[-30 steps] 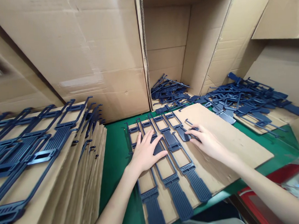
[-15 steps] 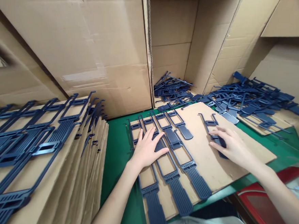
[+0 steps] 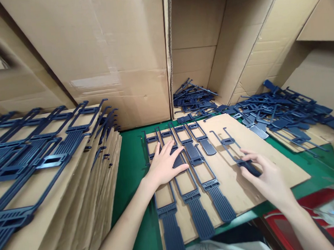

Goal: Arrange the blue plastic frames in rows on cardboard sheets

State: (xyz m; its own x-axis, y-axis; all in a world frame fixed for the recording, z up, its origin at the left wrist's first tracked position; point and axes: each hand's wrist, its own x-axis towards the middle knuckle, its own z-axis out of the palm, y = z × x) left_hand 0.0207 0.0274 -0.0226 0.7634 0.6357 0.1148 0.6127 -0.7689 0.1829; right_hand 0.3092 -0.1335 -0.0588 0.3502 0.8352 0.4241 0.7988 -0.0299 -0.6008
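Observation:
My left hand (image 3: 166,164) lies flat with fingers spread over several dark blue plastic frame parts, each with hooked ends, an open rectangular frame and a ribbed flat tab. These parts (image 3: 200,214) lie side by side in two overlapping rows on a cardboard sheet (image 3: 260,149). Pinched at its ribbed end by my right hand (image 3: 263,171) is one more blue plastic frame part (image 3: 228,141), its hooks pointing away from me. That part is above the right half of the sheet; whether it touches the cardboard I cannot tell.
At the left stands a tall stack of cardboard sheets (image 3: 103,198) layered with similar blue parts. Loose piles of blue parts (image 3: 286,107) are at the back right and inside an open cardboard box (image 3: 196,58). Beneath is a green table surface (image 3: 126,154).
My right hand has shifted slightly toward me and right, and the held part now shows more of its length, its hooked end further left. My left hand stays in place.

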